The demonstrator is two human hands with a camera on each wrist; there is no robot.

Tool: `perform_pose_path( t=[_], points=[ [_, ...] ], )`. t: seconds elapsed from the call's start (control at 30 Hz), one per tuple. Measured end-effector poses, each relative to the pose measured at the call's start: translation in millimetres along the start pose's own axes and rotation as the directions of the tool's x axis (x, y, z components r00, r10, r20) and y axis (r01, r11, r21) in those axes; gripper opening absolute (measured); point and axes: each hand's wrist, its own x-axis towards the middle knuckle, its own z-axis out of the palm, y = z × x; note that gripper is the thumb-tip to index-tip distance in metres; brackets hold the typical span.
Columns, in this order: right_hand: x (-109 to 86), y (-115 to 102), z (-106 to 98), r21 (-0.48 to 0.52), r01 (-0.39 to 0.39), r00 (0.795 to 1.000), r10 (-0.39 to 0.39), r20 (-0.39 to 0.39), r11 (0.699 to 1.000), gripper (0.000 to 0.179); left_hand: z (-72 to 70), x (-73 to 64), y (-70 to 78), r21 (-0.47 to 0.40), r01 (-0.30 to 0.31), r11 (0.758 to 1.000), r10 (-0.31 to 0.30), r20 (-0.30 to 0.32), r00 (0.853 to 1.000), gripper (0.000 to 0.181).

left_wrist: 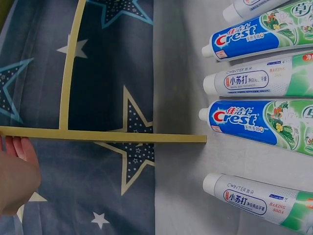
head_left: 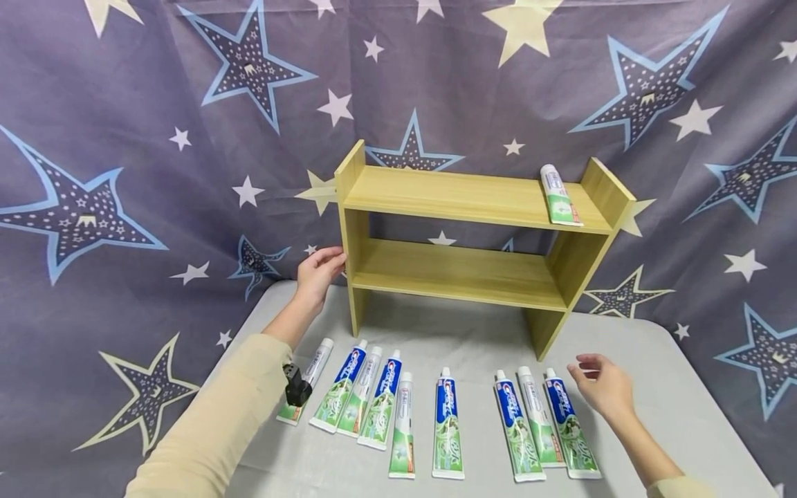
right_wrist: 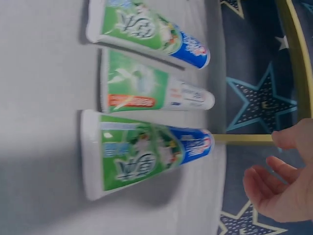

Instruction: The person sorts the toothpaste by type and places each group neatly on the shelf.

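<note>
Blue, white and green toothpaste tubes (head_left: 448, 429), yellow shelf (head_left: 448, 191), star-patterned purple-grey backdrop (head_left: 429, 83)

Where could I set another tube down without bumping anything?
The lower shelf is bare between its side panels; the upper shelf is bare left of its lone tube. On the table, a gap lies between the single middle tube and the trio at right. Crowded: that trio and the tube row at left.

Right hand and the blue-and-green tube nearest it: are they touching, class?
Apart. The right wrist view shows a plain gap: starry cloth is visible between the right hand and the blue-and-green tube.
</note>
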Motion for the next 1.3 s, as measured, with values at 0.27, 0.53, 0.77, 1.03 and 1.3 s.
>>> perform_pose_path(
  t=[0.27, 0.53, 0.77, 1.03, 1.3],
  points=[
    [-5.2, 19, 10, -0.034, -0.055, 0.99, 0.059, 0.132, 0.998, 0.036, -1.1, -2.1, -1.0, 0.006, 0.009, 1.0, -0.009, 0.004, 1.0, 0.03],
    [-13.5, 33, 17, -0.041, -0.066, 0.972, 0.074, 0.222, 0.997, 0.034, -0.9, -1.6, -3.6, 0.006, -0.004, 1.0, 0.004, 0.018, 1.0, 0.034],
    [-19.3, 37, 22, -0.02, -0.083, 0.949, 0.085, 0.304, 0.996, 0.036, -0.4, -3.2, -2.6, -0.001, -0.012, 1.0, 0.012, 0.017, 1.0, 0.029],
    [-19.4, 39, 22, -0.002, -0.144, 0.932, 0.137, 0.335, 0.99, 0.049, -1.2, -2.5, -2.3, -0.045, -0.02, 0.999, 0.021, 0.021, 1.0, 0.019],
    [-21.2, 40, 23, 0.016, -0.233, 0.909, 0.212, 0.359, 0.972, 0.05, -2.1, -0.2, -6.9, -0.087, -0.1, 0.991, 0.104, 0.041, 0.994, 0.019]
  ],
)
